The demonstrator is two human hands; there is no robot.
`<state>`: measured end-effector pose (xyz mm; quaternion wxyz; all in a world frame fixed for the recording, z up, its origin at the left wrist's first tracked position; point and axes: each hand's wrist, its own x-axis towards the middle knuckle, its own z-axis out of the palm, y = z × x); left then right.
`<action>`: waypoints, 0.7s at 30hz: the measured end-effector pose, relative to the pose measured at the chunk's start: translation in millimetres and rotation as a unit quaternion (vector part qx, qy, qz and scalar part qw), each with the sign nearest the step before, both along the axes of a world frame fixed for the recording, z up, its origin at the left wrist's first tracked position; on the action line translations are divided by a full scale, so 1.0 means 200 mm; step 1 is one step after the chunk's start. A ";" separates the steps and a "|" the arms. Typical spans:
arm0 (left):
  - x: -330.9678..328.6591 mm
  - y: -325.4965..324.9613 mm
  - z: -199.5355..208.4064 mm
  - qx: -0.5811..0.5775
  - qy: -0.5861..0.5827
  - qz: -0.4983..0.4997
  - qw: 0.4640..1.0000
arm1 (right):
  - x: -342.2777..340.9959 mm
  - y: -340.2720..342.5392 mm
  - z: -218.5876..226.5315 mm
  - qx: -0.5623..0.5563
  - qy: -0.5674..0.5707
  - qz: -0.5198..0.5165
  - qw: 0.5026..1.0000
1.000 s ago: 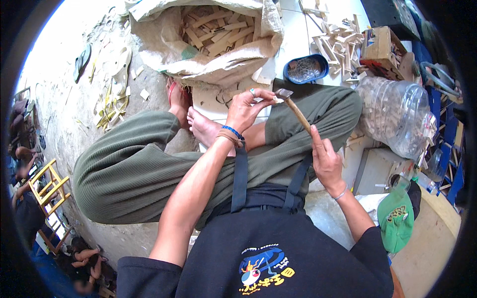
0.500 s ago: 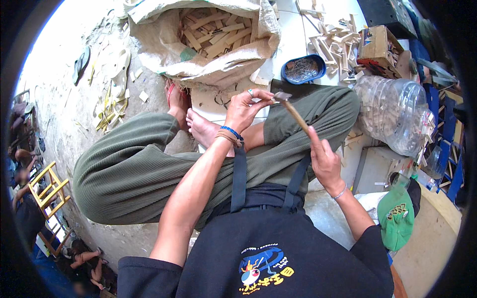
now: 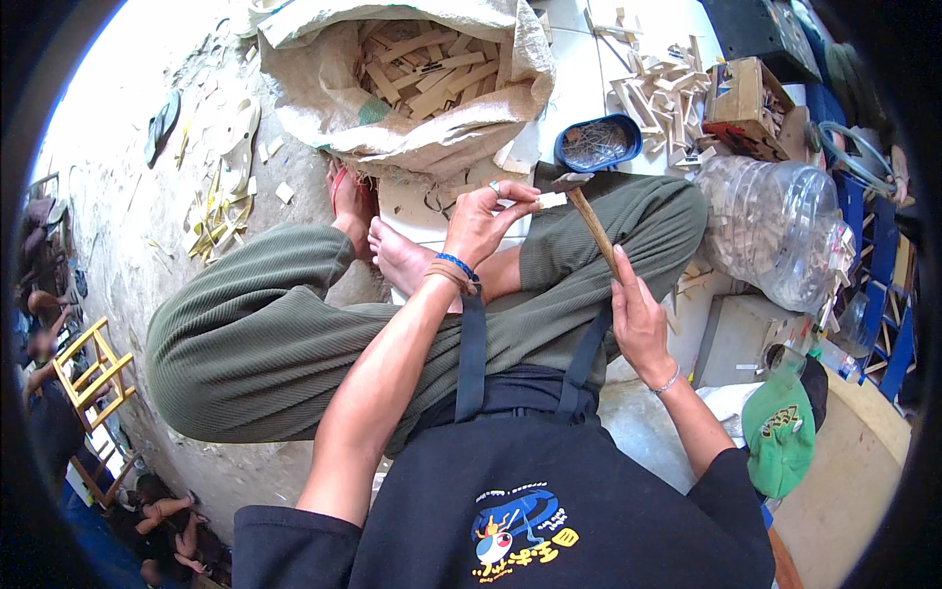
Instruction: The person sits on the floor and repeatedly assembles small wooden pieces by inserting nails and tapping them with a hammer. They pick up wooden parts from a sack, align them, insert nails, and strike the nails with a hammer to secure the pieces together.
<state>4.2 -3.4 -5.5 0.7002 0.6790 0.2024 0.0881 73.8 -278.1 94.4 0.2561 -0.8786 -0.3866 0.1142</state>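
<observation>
My left hand [image 3: 489, 218] pinches a small pale wooden piece [image 3: 552, 199] between thumb and fingers, above my crossed legs. In my right hand [image 3: 641, 324] is a hammer, gripped low on its wooden handle [image 3: 595, 224]. The hammer's metal head [image 3: 571, 182] hovers just beyond the wooden piece, close to it and apart from my left fingertips. A blue oval tub [image 3: 599, 142] of thin nails stands a little beyond the hammer head.
A woven sack [image 3: 324, 93] full of wood strips stands ahead. Small wooden pieces [image 3: 662, 93] lie heaped beside a cardboard box [image 3: 748, 98]. To the right are a large clear plastic bottle [image 3: 770, 221] and a green cap [image 3: 780, 437]. Sandals [image 3: 238, 133] and scraps lie left.
The hammer head has lifted off to the right and slightly away, and more of the wooden piece shows. My left hand has barely moved.
</observation>
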 end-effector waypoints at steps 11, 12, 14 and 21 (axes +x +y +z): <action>-0.04 -0.01 0.05 0.134 -0.007 -0.017 0.991 | -0.01 0.02 -0.02 0.001 0.050 -0.016 0.999; -0.04 -0.01 0.05 0.132 0.007 -0.015 0.991 | -0.01 0.02 -0.03 0.003 0.051 -0.016 0.999; -0.03 0.00 0.05 0.138 0.017 -0.006 0.990 | -0.01 0.02 -0.03 0.023 0.045 -0.012 0.999; -0.02 -0.01 0.05 0.172 0.018 0.012 0.985 | -0.02 0.00 -0.01 0.006 0.052 -0.008 0.999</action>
